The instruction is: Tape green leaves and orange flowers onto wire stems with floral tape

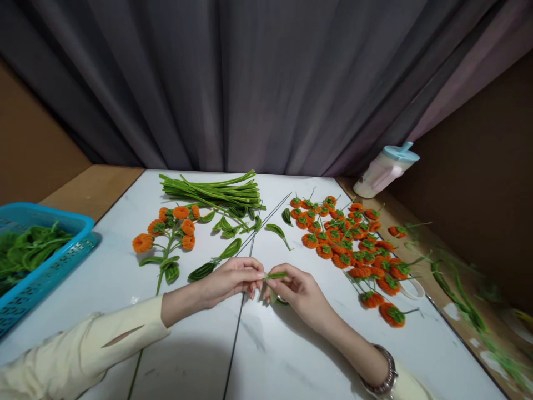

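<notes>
At the table's front middle, both hands meet fingertip to fingertip around a short green chenille stem piece (277,274). My left hand (233,280) pinches its left end, where a small pale bit shows. My right hand (300,290) is closed on the same piece, thumb and forefinger pressed together. Part of something round and pale lies under the right fingers, mostly hidden. Left of my hands lies a stem with orange chenille pumpkins (181,212) and green leaves. A leaf pair (214,261) rests just beyond my left hand.
Many orange pumpkins (353,239) on wires spread over the right of the white table (187,361). Green stems (210,191) are bundled at the back. A blue basket (79,222) of green leaves stands left; a tumbler (385,169) with a straw stands back right.
</notes>
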A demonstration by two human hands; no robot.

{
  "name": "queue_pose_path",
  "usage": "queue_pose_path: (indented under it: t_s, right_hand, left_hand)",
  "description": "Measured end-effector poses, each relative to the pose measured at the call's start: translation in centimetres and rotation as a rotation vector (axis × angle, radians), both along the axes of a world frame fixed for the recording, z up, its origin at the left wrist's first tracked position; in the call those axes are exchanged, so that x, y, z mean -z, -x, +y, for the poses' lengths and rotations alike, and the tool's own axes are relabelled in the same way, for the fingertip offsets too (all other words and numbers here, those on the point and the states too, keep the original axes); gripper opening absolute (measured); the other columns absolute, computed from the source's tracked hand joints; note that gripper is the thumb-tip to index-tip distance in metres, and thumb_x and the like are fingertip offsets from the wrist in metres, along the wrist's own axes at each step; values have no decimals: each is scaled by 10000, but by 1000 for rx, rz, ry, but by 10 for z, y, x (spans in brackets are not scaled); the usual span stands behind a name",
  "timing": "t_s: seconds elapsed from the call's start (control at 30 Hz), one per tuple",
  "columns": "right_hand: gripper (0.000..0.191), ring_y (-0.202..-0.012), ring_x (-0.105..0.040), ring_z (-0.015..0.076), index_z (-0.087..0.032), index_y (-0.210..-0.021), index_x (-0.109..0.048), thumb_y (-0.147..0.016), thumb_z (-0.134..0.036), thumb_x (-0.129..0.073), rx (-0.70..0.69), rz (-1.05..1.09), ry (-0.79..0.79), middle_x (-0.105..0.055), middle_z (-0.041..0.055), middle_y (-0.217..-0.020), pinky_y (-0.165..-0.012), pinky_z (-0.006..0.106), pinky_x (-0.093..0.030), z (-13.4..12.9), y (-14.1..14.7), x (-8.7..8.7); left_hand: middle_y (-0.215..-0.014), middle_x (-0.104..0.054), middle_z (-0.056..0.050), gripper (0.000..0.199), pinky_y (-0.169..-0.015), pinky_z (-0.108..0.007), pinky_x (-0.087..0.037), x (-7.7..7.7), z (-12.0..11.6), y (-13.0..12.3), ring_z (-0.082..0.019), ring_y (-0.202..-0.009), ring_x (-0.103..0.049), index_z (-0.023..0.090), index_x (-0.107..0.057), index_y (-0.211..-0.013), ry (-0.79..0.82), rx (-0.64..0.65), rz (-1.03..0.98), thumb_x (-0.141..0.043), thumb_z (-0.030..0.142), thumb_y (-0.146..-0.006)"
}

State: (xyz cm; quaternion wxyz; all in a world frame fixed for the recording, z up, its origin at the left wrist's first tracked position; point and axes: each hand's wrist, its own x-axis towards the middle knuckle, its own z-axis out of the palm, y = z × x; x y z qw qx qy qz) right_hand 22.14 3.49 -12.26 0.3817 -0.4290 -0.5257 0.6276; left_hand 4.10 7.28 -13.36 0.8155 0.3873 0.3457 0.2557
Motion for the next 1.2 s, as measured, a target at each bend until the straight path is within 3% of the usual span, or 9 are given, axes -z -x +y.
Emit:
queue_pose_path:
  t_s: [0.2, 0.43, 0.67, 0.87, 1.0, 1.07, 1.2]
  right_hand:
    - [145, -616, -622, 141, -184, -868, -590, -904, -307, -523, 9, -293, -282, -674, 28, -700, -566, 244, -480, -6, -3, 2]
    - [178, -603, -568, 155, -160, -963, -577, -921, -103, -414, -11, -611, -1010, -655, 59, -697, -571, 278, -453, -4, -11, 13]
    - [284, -740, -633, 224, -83, -1141, -533, -907, -36, -379, -123, -808, -1468, -698, 158, -845, -629, 351, -487, 1, -17, 3]
    - [288, -720, -619, 212, -88, -1155, -525, -909, -40, -381, -108, -800, -1439, -700, 155, -851, -613, 346, -485, 1, -19, 3]
    - [272, -685, -592, 196, -99, -1123, -514, -901, -26, -376, -87, -740, -1384, -696, 148, -847, -596, 330, -463, 1, -17, 4]
    - [255, -658, -572, 192, -102, -1091, -515, -889, -14, -387, -75, -712, -1352, -693, 147, -839, -576, 324, -444, 0, -17, 5]
    - [233, -599, -532, 170, -140, -1019, -541, -879, -11, -406, -25, -617, -1242, -663, 92, -741, -552, 300, -419, -1, -14, 9]
  left_hand:
    - [-608, -562, 13, 210, -534, -204, -418, -2, 0, 1, -81, -528, -493, 127, -619, -762, 28, 24, -8, -745, 286, -707]
    - [-605, -560, 2, 199, -503, -208, -405, 1, 1, 2, -91, -522, -460, 139, -645, -743, 67, 63, -28, -756, 297, -698]
    - [-568, -531, 13, 221, -463, -205, -403, 1, 1, 2, -83, -472, -434, 150, -651, -709, 81, 89, -17, -777, 329, -680]
    - [-626, -593, -9, 251, -508, -207, -438, -2, 1, 1, -82, -497, -500, 133, -605, -753, 32, 74, -21, -740, 342, -717]
    - [-696, -595, -30, 248, -523, -237, -463, -3, 0, 1, -110, -552, -529, 137, -578, -816, -120, 11, -31, -650, 374, -798]
    - [-786, -594, -38, 220, -569, -253, -479, -2, -2, 3, -130, -631, -555, 156, -577, -911, -315, -42, 7, -636, 343, -812]
    - [-959, -597, -88, 169, -721, -280, -484, 0, -6, 8, -170, -815, -570, 174, -600, -992, -935, -50, 222, -623, 211, -829]
